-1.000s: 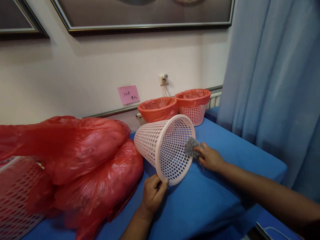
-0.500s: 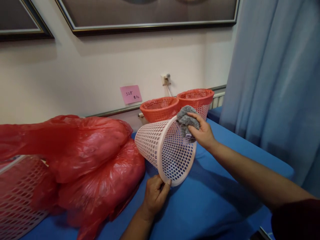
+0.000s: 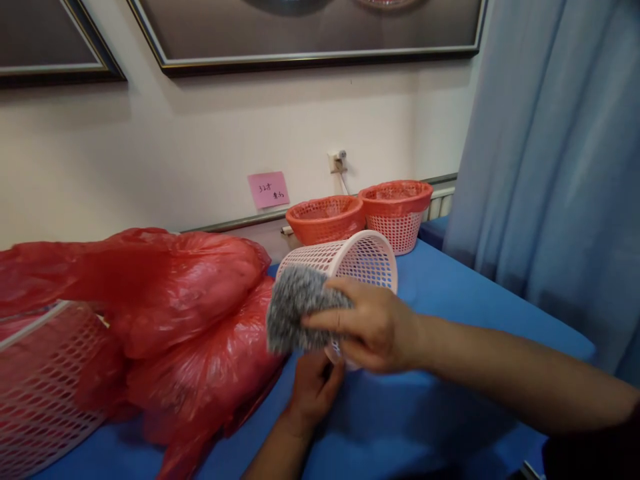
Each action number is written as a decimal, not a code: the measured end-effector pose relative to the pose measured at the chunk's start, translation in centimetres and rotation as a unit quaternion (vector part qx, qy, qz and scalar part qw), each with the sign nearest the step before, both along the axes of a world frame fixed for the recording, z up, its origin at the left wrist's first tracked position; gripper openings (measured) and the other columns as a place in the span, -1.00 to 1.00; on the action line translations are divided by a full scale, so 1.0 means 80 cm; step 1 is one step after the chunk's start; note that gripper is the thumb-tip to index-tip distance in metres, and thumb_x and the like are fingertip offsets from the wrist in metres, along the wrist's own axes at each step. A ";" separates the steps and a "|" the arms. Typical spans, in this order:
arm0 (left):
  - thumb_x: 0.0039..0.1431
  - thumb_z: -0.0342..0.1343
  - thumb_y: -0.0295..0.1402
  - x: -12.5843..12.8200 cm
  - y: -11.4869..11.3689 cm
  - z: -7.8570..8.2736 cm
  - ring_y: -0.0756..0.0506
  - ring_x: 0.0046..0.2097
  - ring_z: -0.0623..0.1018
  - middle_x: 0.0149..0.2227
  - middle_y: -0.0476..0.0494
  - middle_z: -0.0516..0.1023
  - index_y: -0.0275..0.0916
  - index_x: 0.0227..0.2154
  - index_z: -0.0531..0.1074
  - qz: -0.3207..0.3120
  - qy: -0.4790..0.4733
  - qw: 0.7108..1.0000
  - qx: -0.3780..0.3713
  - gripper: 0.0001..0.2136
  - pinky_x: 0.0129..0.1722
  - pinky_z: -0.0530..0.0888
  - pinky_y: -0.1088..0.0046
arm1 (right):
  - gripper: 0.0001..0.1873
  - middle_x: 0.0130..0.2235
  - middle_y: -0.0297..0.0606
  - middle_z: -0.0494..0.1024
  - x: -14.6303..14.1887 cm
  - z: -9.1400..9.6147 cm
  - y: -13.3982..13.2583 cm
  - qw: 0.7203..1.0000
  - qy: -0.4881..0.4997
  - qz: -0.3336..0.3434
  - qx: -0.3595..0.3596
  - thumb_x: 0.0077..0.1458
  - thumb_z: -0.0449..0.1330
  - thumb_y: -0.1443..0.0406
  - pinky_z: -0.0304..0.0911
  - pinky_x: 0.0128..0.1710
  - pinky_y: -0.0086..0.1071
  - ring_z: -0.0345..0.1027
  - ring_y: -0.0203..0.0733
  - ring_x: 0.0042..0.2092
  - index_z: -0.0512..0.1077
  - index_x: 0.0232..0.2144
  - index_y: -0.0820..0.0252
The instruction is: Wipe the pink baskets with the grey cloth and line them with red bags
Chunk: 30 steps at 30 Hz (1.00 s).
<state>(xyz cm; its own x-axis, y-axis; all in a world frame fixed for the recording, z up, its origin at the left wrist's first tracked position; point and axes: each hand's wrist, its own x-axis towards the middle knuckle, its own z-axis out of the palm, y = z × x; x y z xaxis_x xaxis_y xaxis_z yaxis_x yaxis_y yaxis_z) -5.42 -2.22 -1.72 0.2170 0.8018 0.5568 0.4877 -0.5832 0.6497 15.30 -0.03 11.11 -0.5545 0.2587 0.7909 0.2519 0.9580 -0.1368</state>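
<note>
Pink mesh basket [image 3: 367,257] lies tipped on its side on the blue table [image 3: 450,300], its open mouth turned to the right and far side and its narrow base pointing left toward the red plastic bags [image 3: 200,280]. It looks like thin moulded plastic, pierced all over: light, springy, likely to flex if squeezed at the wall and to roll if let go. The solid rim band seems the firmest place to take it, and the holes offer finger purchase.

The left hand [image 3: 313,390] sits under the near, lower edge of the rim, fingers curled up onto it, though the other hand partly hides the grip. The right hand [image 3: 373,330] lies across the near side of the basket wall with fingers stretched long and closed on a grey cloth [image 3: 293,313], pressing it against the mesh. The cloth looks soft, fluffy and limp, easy to bunch.

Far along the table, by the wall, stand two baskets with orange-red liners [image 3: 325,220], touching each other. A pink note [image 3: 269,189] is stuck on the wall above them. A white mesh basket [image 3: 40,393] shows at the near left, partly under the bags, and a blue curtain [image 3: 550,167] hangs at the right.
</note>
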 end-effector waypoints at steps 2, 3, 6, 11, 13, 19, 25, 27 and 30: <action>0.29 0.12 -0.25 0.001 -0.001 0.003 -0.01 -0.52 0.37 -0.60 -0.01 0.41 -0.24 -0.58 0.44 -0.002 0.019 1.000 0.006 -0.68 -0.47 0.27 0.49 | -0.49 0.11 -0.05 0.40 0.011 0.017 0.034 0.998 0.012 -0.060 -0.025 0.05 0.17 0.42 0.41 0.04 -0.09 0.39 0.01 0.07 0.50 0.08 0.10; 0.29 0.11 -0.28 0.001 -0.001 0.005 0.00 -0.53 0.36 -0.60 0.00 0.38 -0.25 -0.60 0.42 -0.002 0.027 1.000 0.010 -0.67 -0.48 0.25 0.49 | -0.47 0.05 -0.09 0.44 0.019 0.022 0.054 0.995 0.022 -0.087 -0.049 0.02 0.16 0.43 0.40 0.05 -0.08 0.41 -0.01 0.03 0.51 0.07 0.10; 0.30 0.09 -0.32 0.001 -0.001 0.007 0.01 -0.53 0.35 -0.60 0.00 0.36 -0.26 -0.59 0.42 -0.006 0.043 0.999 0.016 -0.68 -0.48 0.23 0.49 | -0.47 -0.04 -0.20 0.51 0.054 0.020 0.114 0.963 0.117 -0.194 -0.145 -0.01 0.16 0.41 0.36 0.12 -0.12 0.45 -0.07 -0.01 0.54 0.04 0.07; 0.32 0.06 -0.32 0.000 -0.002 0.007 0.00 -0.53 0.38 -0.59 -0.01 0.38 -0.27 -0.58 0.43 -0.011 0.052 0.998 0.017 -0.67 -0.48 0.25 0.49 | -0.51 -0.10 -0.23 0.64 0.114 -0.058 0.157 0.849 0.195 -0.367 -0.326 -0.01 0.13 0.39 0.41 0.04 -0.18 0.53 -0.05 -0.06 0.53 0.01 0.17; 0.33 0.06 -0.30 0.000 -0.002 0.007 -0.01 -0.52 0.41 -0.58 -0.02 0.41 -0.27 -0.56 0.45 -0.013 0.051 0.998 0.014 -0.67 -0.47 0.28 0.49 | -0.60 -0.29 -0.24 0.66 0.123 -0.108 0.144 0.818 0.177 -0.392 -0.383 -0.03 0.14 0.39 0.47 -0.20 -0.24 0.55 -0.09 -0.30 0.55 -0.11 0.23; 0.36 0.04 -0.26 0.003 0.000 0.004 -0.03 -0.48 0.46 -0.54 -0.04 0.46 -0.27 -0.51 0.47 -0.017 0.043 0.999 0.002 -0.67 -0.43 0.33 0.47 | -0.61 -0.34 -0.25 0.64 0.088 -0.217 0.045 0.802 0.105 -0.380 -0.449 -0.06 0.22 0.39 0.48 -0.12 -0.20 0.56 -0.11 -0.29 0.54 -0.12 0.20; 0.42 -0.03 -0.21 0.007 -0.004 -0.001 -0.05 -0.45 0.49 -0.49 -0.08 0.52 -0.26 -0.45 0.49 -0.040 0.024 0.999 -0.005 -0.63 -0.41 0.37 0.45 | -0.50 0.00 -0.21 0.57 0.021 -0.216 -0.064 0.906 0.070 -0.198 -0.368 0.02 0.16 0.43 0.41 0.14 -0.12 0.48 -0.08 0.07 0.46 0.04 0.03; 0.47 -0.14 -0.18 0.007 -0.006 -0.001 -0.05 -0.45 0.47 -0.50 -0.10 0.51 -0.25 -0.48 0.47 -0.046 0.015 0.999 0.000 -0.55 -0.40 0.38 0.43 | -0.38 0.07 -0.18 0.52 0.005 -0.201 -0.084 0.943 0.082 -0.145 -0.288 0.06 0.16 0.44 0.35 0.22 -0.08 0.41 -0.04 0.17 0.35 0.18 0.02; 0.48 -0.28 -0.06 0.005 -0.009 0.001 -0.10 -0.44 0.49 -0.50 -0.15 0.53 -0.22 -0.47 0.47 -0.058 0.012 0.998 0.014 -0.44 -0.38 0.42 0.37 | -0.35 0.09 -0.11 0.44 -0.007 -0.162 -0.081 0.974 0.115 -0.109 -0.164 0.11 0.16 0.41 0.42 0.13 -0.10 0.40 0.00 0.13 0.26 0.26 0.04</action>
